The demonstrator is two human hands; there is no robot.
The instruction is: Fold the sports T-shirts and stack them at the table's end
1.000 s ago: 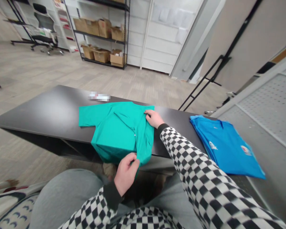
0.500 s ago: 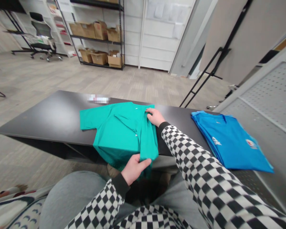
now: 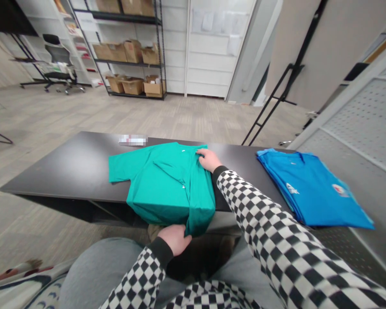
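A green T-shirt (image 3: 161, 184) lies on the dark table, its right side folded inward and its lower part hanging over the near edge. One sleeve stretches out to the left. My left hand (image 3: 175, 239) is closed on the hanging hem, below the table edge; some of its fingers are hidden behind the cloth. Up by the collar, my right hand (image 3: 209, 159) pinches the shirt's folded edge between thumb and fingers. Creases run across the middle of the shirt.
Folded blue shirts (image 3: 318, 189) lie stacked to the right. A small blurred item (image 3: 133, 140) rests near the far edge of the dark table (image 3: 61, 167). Beyond stand a shelf with cardboard boxes (image 3: 133, 86) and an office chair (image 3: 59, 64). A perforated panel (image 3: 366, 124) borders the right.
My left hand has moved down and slightly left along the hem, and the folded side now hangs lower over the edge. My right hand stays at the collar end. The view has tilted slightly upward.
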